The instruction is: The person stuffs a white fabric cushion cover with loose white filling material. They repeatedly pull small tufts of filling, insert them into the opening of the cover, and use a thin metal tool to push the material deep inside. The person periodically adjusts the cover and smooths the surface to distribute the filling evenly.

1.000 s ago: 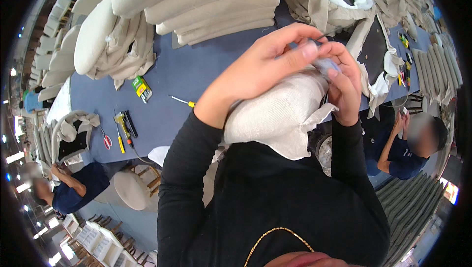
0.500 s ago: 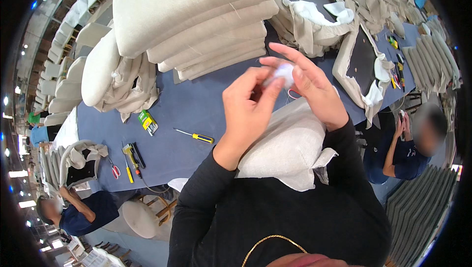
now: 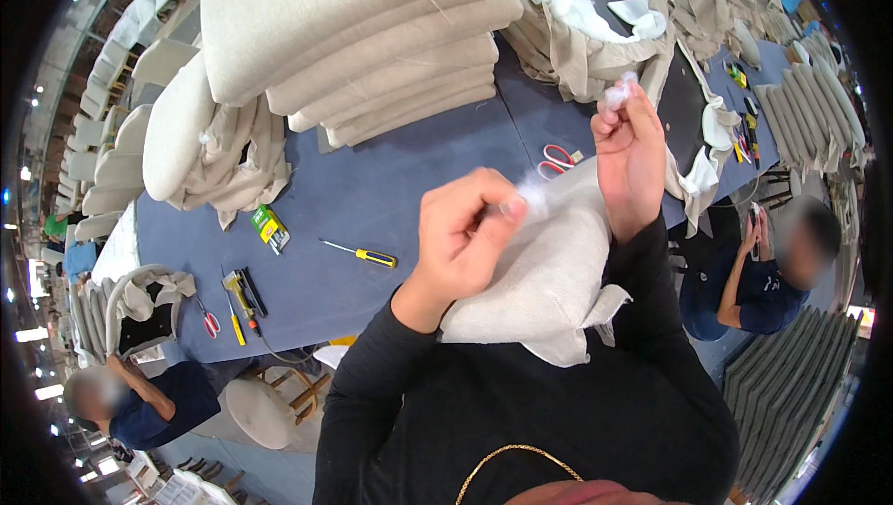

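A beige fabric cushion [image 3: 539, 282] rests against my chest, partly over the blue table [image 3: 391, 179]. My left hand [image 3: 465, 235] pinches a wisp of white stuffing [image 3: 532, 196] at the cushion's upper corner. My right hand [image 3: 633, 152] is raised above the cushion and pinches a small tuft of white stuffing [image 3: 616, 91] between its fingertips. Both sleeves are black.
A stack of beige cushions [image 3: 372, 31] fills the table's far side. Red-handled scissors [image 3: 556, 159], a yellow-handled screwdriver [image 3: 361, 254], a green box [image 3: 270, 228] and a yellow tool [image 3: 240, 296] lie on the table. One seated person [image 3: 763, 272] is at right, another person [image 3: 130, 398] at lower left.
My hands have come apart: the right one lifted up and away with a tuft of stuffing, while the left stayed at the cushion's corner. The view shifted slightly.
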A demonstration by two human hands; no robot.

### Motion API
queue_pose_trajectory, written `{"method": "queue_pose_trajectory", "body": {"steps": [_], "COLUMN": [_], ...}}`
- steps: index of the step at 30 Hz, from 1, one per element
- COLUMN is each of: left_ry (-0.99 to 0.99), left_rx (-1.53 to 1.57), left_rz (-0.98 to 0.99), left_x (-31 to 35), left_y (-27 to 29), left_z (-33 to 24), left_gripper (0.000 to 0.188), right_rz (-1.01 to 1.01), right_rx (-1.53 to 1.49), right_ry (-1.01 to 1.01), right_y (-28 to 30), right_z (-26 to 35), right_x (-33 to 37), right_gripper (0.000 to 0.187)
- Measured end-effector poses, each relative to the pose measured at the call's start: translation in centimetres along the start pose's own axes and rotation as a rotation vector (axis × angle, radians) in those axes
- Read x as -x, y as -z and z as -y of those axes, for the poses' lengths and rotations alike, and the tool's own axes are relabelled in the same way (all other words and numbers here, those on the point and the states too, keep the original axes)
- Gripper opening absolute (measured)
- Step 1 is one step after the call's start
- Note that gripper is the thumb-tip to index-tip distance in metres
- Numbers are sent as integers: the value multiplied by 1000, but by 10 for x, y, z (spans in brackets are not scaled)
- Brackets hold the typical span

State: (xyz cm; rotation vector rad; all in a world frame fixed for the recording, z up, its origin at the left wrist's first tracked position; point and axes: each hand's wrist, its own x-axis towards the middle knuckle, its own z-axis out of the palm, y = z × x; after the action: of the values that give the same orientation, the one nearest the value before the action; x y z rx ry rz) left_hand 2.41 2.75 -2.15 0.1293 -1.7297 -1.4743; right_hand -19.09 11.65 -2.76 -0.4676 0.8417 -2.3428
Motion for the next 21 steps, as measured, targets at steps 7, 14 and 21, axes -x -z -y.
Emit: {"method": "queue_pose_trajectory", "body": {"steps": [7,14,21], "left_ry": [241,26,346], "left_rx": [-148,-474,-612], "left_rz": [-145,70,129], "left_x": [-23,-41,-31], "left_y": [-1,-4,21], "left_z": [2,-13,9], "left_gripper": [14,23,17], "right_rz": [486,631,248], "right_rx": [447,884,528], "right_ry": [-12,287,431], "right_y": [-21,-59,-36], "right_z": [5,6,-11], "right_x": [21,30,26], "right_gripper": [27,24,32]}}
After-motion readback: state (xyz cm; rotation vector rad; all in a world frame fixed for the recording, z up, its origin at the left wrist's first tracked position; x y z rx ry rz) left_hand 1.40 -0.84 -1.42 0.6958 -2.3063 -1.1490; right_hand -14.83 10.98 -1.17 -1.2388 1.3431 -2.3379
